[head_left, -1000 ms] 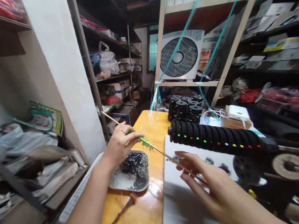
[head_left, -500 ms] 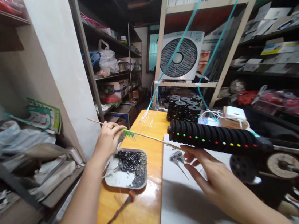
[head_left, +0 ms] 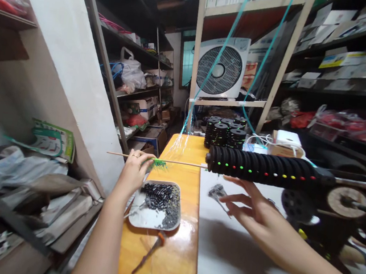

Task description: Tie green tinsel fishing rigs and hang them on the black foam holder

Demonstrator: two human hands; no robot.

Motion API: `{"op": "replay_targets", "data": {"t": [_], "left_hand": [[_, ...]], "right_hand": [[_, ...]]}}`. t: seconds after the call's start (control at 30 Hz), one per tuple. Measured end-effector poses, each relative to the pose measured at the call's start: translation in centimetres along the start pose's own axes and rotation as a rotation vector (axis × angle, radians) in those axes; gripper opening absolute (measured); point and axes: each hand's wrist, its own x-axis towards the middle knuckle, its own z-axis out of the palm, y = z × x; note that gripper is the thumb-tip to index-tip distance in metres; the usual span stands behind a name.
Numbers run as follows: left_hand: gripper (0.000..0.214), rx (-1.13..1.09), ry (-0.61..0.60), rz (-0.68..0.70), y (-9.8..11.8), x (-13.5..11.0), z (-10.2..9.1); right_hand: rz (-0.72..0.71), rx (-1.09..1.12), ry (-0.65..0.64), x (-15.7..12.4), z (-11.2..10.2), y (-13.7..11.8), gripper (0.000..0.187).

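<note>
My left hand (head_left: 134, 173) is closed around a thin wooden stick (head_left: 186, 164), which lies almost level. Bright green bristle-like strands (head_left: 159, 163) cluster on the stick beside my fingertips. The stick's right end meets the near end of a black ribbed cylinder (head_left: 259, 168) dotted with coloured spots; whether it enters the cylinder I cannot tell. Just under that cylinder, my right hand (head_left: 257, 214) has its fingers spread, with nothing visible in them. Near its fingertips a grey tuft on a thin stem (head_left: 217, 191) rests on the white sheet (head_left: 221, 259).
A white tray (head_left: 152, 228) of small dark pieces sits below my left hand. An orange-and-dark tool (head_left: 150, 252) lies in front of it. Stacked black spools (head_left: 225, 133) stand at the table's (head_left: 198, 150) far end, before a box fan (head_left: 219, 67). Shelves flank both sides.
The stick has swung from a downward slant to nearly level, its right end rising to the cylinder. My right hand has come off the stick and its fingers have spread.
</note>
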Motion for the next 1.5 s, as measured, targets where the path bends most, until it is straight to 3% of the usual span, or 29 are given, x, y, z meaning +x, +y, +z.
{"op": "replay_targets", "data": {"t": [0.1, 0.27, 0.53, 0.7, 0.8, 1.1, 1.3, 1.5], "left_hand": [[0.018, -0.001, -0.042, 0.082, 0.8, 0.0, 0.1], [0.016, -0.023, -0.135, 0.219, 3.4, 0.0, 0.5], [0.016, -0.057, -0.297, 0.365, 7.3, -0.2, 1.3], [0.014, -0.121, -0.363, 0.363, 9.8, -0.6, 1.8], [0.015, -0.109, -0.363, 0.347, 11.0, -1.1, 2.2], [0.032, -0.071, -0.23, 0.403, 12.7, -1.5, 2.1], [0.046, 0.031, -0.106, 0.432, 14.0, -1.7, 2.3], [0.044, 0.046, -0.122, 0.421, 14.3, -1.9, 2.5]], "right_hand": [[-0.066, -0.111, 0.057, -1.0, -0.6, -0.5, 0.057], [-0.374, -0.534, 0.258, -3.1, -1.8, -1.0, 0.019], [-0.505, -0.941, 0.318, -4.1, -2.5, -2.0, 0.021], [-0.42, -0.894, 0.234, -3.5, -1.4, -1.2, 0.017], [-0.398, -0.787, 0.275, -3.2, -0.9, -0.8, 0.016], [-0.483, -0.505, 0.297, -3.3, -0.4, -1.2, 0.018], [-0.417, -0.525, 0.315, -4.0, -0.1, -0.2, 0.011], [-0.366, -0.542, 0.318, -4.3, 0.1, -0.1, 0.013]]}}
